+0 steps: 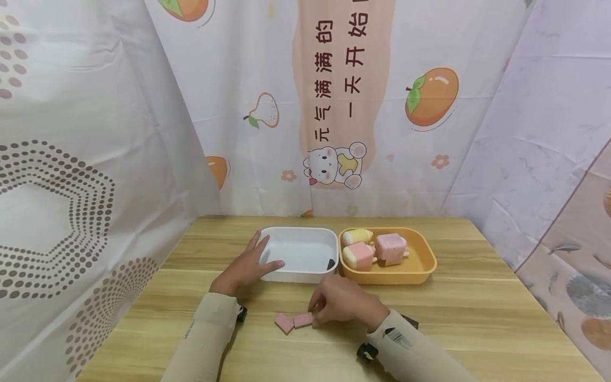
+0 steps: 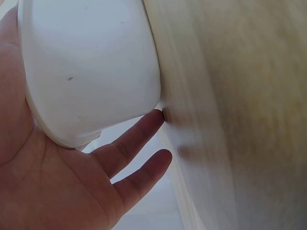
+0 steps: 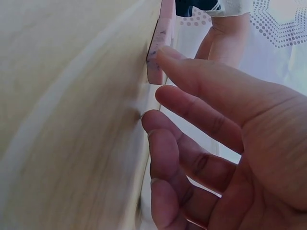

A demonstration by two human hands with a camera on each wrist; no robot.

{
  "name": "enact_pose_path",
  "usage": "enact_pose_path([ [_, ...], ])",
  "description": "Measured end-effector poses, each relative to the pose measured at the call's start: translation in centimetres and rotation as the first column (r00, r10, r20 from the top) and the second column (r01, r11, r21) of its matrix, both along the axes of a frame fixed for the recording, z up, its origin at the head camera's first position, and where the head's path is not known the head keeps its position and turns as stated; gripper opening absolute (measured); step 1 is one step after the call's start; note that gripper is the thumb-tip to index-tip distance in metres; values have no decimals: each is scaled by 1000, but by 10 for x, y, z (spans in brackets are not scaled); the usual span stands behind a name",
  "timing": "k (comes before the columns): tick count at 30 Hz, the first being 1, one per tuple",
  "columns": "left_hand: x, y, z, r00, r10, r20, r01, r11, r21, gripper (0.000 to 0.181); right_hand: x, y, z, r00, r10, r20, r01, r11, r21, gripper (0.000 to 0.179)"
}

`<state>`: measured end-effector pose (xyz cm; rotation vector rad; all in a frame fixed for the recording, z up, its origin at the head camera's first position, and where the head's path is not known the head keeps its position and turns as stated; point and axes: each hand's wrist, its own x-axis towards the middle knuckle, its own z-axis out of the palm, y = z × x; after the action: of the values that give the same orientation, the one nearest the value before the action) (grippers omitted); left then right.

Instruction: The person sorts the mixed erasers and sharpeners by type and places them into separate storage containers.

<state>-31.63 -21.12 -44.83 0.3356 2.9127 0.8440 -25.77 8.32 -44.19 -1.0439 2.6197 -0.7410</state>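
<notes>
In the head view my left hand [image 1: 248, 265] lies against the left front corner of a white bin [image 1: 298, 276], its fingers spread and its thumb along the front rim. The left wrist view shows the bin's outer wall [image 2: 91, 62] against the palm, with two extended fingers near the tabletop. My right hand [image 1: 341, 300], fingers loosely bent, is at the right end of a flat pink rectangular block [image 1: 303, 320]. Its thumb touches that block [image 3: 156, 69] in the right wrist view, while the index finger sits apart from it. Left of the block lies a pink angled piece [image 1: 284, 322].
A yellow bin [image 1: 420, 265] beside the white one holds a yellow toy [image 1: 357, 236], a pink-and-cream toy [image 1: 359, 256] and a pink toy [image 1: 391, 248]. One dark piece [image 1: 331, 263] lies inside the white bin. A dark flat object [image 1: 410, 321] is partly hidden behind the right sleeve.
</notes>
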Motion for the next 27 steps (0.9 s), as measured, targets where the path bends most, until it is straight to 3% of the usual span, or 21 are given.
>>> enact_pose_path([
  [27, -4, -1, -5, 1000, 5, -5, -5, 1000, -19, 111, 9, -11, -1, 999, -1, -52, 3, 999, 37, 20],
])
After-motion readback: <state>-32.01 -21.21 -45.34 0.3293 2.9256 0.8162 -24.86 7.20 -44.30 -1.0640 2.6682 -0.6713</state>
